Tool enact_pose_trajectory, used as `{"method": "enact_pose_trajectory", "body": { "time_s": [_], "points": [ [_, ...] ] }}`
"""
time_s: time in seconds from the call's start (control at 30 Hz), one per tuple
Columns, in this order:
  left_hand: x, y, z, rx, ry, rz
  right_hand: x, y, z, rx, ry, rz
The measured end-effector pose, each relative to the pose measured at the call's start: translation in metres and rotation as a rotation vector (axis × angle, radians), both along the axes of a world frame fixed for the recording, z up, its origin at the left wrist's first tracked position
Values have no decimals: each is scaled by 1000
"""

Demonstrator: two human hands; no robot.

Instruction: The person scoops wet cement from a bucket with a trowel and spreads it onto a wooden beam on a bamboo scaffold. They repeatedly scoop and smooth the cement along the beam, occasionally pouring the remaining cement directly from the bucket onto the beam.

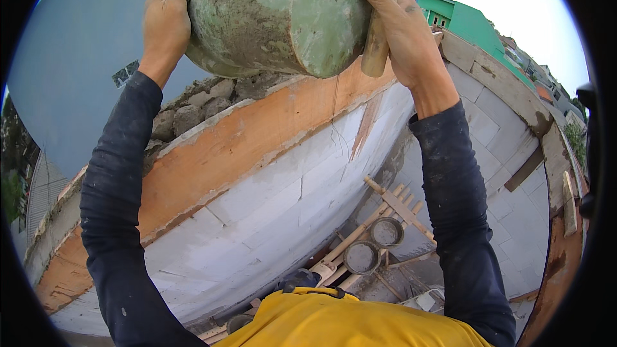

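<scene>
Both my arms are raised, holding a green bucket (247,16) smeared with grey mortar. It lies tilted on its side above the wall top, with its round flat base (331,22) turned to the right; its mouth is hidden. My left hand (166,26) is closed on the left end, thumb on top. At the base end my right hand (408,38) grips with its thumb against the edge. A short round wooden handle (375,50) sticks down between that hand and the bucket; what it belongs to is hidden.
Below the bucket, an orange-brown board (212,154) runs along the white block wall (257,218), with rough stones (193,112) behind it. Far down, two mortar-filled buckets (362,258) stand by wooden poles (350,238). Another block wall (495,135) rises at right.
</scene>
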State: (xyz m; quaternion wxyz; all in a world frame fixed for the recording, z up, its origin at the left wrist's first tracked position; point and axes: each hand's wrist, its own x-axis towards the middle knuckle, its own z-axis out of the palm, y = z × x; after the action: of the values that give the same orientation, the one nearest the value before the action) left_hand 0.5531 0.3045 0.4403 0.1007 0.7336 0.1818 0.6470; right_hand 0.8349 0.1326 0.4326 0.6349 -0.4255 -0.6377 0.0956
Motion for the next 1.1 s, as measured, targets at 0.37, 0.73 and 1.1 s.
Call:
{"method": "enact_pose_trajectory", "body": {
  "time_s": [0.37, 0.73, 1.1],
  "points": [
    [-23, -12, 12, -106, 26, 121, -28, -19, -13, 64, 43, -27],
    [-95, -11, 10, -210, 55, 149, -79, -10, -8, -67, -8, 195],
    [-143, -18, 0, -250, 48, 159, -125, -17, 2, -131, -16, 122]
  ]
}}
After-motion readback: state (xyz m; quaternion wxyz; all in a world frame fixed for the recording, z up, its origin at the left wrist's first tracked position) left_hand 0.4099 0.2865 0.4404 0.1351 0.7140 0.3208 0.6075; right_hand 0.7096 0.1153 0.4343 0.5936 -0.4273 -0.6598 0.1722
